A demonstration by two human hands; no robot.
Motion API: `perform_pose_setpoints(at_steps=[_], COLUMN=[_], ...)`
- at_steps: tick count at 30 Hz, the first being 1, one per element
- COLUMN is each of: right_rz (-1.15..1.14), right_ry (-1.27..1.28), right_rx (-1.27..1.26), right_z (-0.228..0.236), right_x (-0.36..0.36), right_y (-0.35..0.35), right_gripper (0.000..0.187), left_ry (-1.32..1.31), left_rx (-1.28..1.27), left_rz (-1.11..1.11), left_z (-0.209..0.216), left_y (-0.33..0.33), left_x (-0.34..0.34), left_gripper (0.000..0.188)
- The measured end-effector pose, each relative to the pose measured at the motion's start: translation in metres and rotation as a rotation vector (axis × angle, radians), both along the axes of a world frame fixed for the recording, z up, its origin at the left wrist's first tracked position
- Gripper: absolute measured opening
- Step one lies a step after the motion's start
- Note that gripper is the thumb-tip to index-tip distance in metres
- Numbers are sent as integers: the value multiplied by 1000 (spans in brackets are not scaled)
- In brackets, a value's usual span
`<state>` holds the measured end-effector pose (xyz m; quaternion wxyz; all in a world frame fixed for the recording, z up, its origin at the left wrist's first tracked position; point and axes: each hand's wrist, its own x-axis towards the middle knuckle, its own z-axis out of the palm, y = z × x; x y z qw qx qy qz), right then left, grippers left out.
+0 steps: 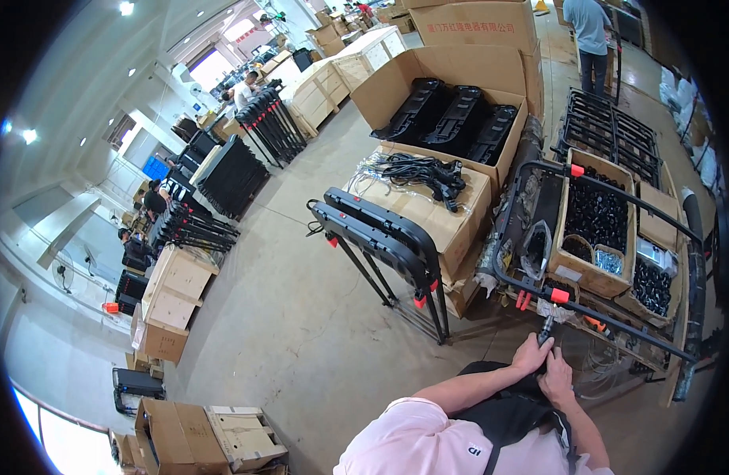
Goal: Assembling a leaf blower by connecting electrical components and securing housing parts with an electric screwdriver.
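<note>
Past the pink shirt (404, 439), left hand (531, 355) and right hand (557, 380) have fingers wrapped round a tool (546, 328) jutting ahead of them.

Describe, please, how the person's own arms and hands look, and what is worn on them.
Short pale pink sleeves leave the forearms bare. The left hand and right hand wear no gloves; I see no markings on them.

From the person's head, one wide fisheye view looks down and forward, the shirt (404, 435), left hand (531, 355) and right hand (556, 380) near, the floor (277, 261) stretching away toward distant ceiling lights (126, 9).
</note>
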<state>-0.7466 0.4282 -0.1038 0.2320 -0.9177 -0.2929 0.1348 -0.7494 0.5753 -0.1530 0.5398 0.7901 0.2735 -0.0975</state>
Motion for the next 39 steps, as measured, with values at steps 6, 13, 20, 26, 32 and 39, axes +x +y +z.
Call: perform_pose_setpoints(at_steps=[6, 13, 20, 26, 32, 39], right_rz=[-20, -59, -309, -872, -1242, -1176], right_ry=[-20, 66, 182, 281, 192, 172], right_rx=[12, -47, -97, -158, -65, -51], right_z=[-9, -40, -5, 2, -21, -94], right_x=[-9, -39, -57, -50, 18, 151], right_y=[4, -14, -60, -171, -282, -396], right_gripper=[63, 59, 69, 61, 59, 75], left_ry=[16, 169, 135, 92, -189, -341], left_rx=[-10, -61, 32, -137, -135, 43], left_rz=[-36, -217, -787, -970, -1054, -856], left_z=[-1, -17, -25, 1, 53, 47], left_y=[7, 7, 5, -40, -113, -239], left_x=[-9, -31, -4, 56, 132, 273], left_gripper=[67, 77, 63, 44, 32, 27])
